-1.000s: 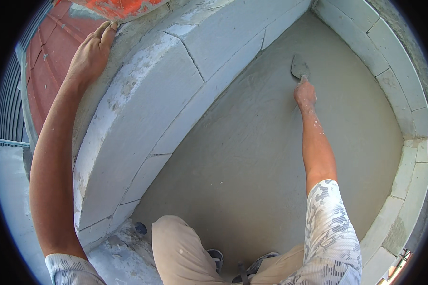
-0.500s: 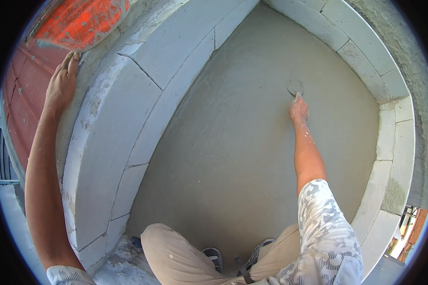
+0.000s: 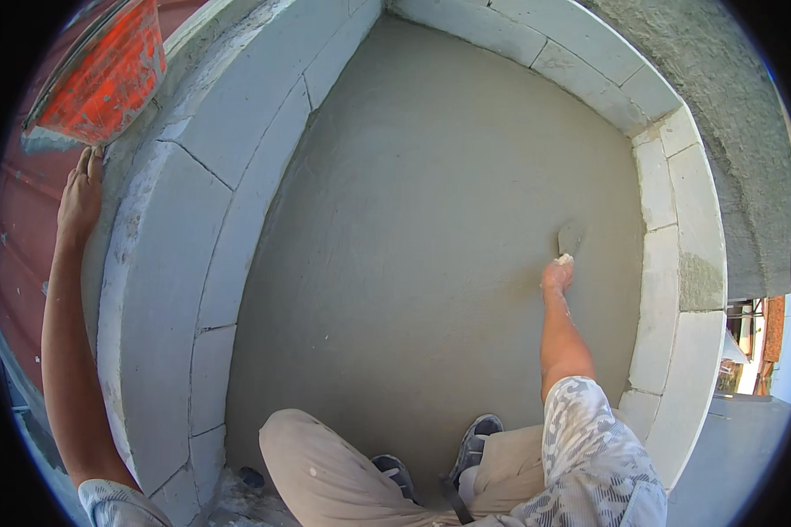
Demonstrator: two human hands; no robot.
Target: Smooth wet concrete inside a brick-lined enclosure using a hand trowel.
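Note:
My left hand [image 3: 79, 195] lies open on the rough ledge [image 3: 96, 256] at the left, its stretched fingertips just below a mortar-stained orange bucket [image 3: 98, 88]. My right hand [image 3: 557, 274] is closed round the handle of a trowel [image 3: 569, 237], whose grey blade is down on the smooth grey mortar floor [image 3: 413, 220], toward the right side. The blade blends in colour with the mortar around it.
Pale block walls [image 3: 177, 263] border the floor on the left, back and right. Red ribbed metal sheeting [image 3: 22, 237] lies beyond the left ledge, rough concrete [image 3: 729, 158] beyond the right wall. My knees and shoes are at the lower edge, beside a small dark object [image 3: 251, 478].
My right hand and trowel have moved back toward me across the mortar. The view has shifted, so the bucket appears lower at the left. My left hand stays on the ledge.

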